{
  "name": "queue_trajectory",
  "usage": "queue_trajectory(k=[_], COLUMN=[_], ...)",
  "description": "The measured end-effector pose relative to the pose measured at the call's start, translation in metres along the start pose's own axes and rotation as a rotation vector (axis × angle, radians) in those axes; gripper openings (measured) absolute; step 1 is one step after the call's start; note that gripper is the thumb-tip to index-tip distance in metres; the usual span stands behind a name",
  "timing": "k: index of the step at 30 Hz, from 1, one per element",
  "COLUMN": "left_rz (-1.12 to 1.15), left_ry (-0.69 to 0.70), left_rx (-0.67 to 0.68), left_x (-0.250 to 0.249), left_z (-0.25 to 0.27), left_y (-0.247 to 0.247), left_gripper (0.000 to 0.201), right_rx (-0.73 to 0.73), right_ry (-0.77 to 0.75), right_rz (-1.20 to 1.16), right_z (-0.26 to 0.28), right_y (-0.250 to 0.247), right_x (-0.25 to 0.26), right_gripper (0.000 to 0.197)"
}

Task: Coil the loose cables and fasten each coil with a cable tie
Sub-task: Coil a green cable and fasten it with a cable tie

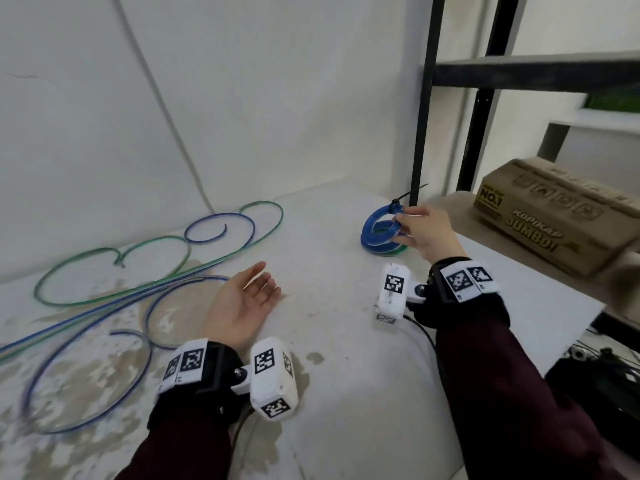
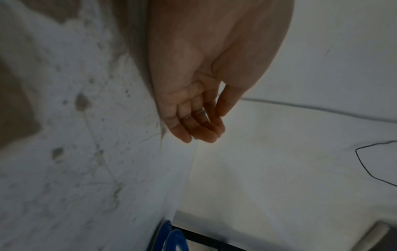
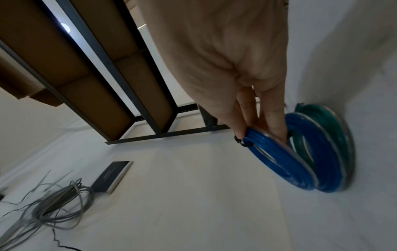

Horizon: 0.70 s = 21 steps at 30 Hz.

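Right hand [image 1: 424,233] pinching tied blue cable coil [image 1: 375,233]; left hand [image 1: 242,303] relaxed, empty. Loose blue-green cables [image 1: 145,268] left; brown cardboard box [image 1: 554,216] right.

My left grip [image 2: 193,95] hangs slack, palm showing, fingers [image 2: 182,134] loosely straight and holding nothing, above the stained white counter [image 2: 71,152]. A blue cable coil [image 2: 175,241] peeks in below.

loose cables [image 1: 104,306] cut off at left edge, blurred.
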<state>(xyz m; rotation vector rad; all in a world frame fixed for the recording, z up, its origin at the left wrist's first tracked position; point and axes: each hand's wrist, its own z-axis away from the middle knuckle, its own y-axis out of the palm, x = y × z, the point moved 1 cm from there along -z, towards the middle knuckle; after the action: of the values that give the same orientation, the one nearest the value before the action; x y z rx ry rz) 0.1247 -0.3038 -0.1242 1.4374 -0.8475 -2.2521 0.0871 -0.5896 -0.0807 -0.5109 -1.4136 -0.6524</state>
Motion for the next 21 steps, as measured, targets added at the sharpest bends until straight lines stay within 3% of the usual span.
queue_trajectory(k=[6,12,16,18,21], left_rz=[-0.01,-0.031,-0.076,-0.093,-0.105], left_ry=[0.008,0.015,0.03,0.038,0.036], left_rx=[-0.015,-0.02,-0.017,-0.012,-0.011], left_x=[0.002,0.004,0.004,0.004,0.005], left_z=[-0.002,0.0,0.002,0.003,0.004], left_y=[-0.002,-0.001,0.001,0.0,0.0], left_gripper=[0.019,0.021,0.02,0.02,0.02], right_rx=[-0.203,-0.225,-0.265,-0.146,0.241], right_ry=[-0.103,-0.123,-0.281,-0.267,-0.125], right_rz=[0.169,0.39,0.345,0.144,-0.012], right_z=[-0.016,-0.024,-0.004,0.014,0.042], right_y=[0.001,-0.006,0.001,0.02,0.068], right_x=[-0.017,-0.027,-0.006,0.005,0.016], right_gripper=[0.015,0.008,0.015,0.007,0.01])
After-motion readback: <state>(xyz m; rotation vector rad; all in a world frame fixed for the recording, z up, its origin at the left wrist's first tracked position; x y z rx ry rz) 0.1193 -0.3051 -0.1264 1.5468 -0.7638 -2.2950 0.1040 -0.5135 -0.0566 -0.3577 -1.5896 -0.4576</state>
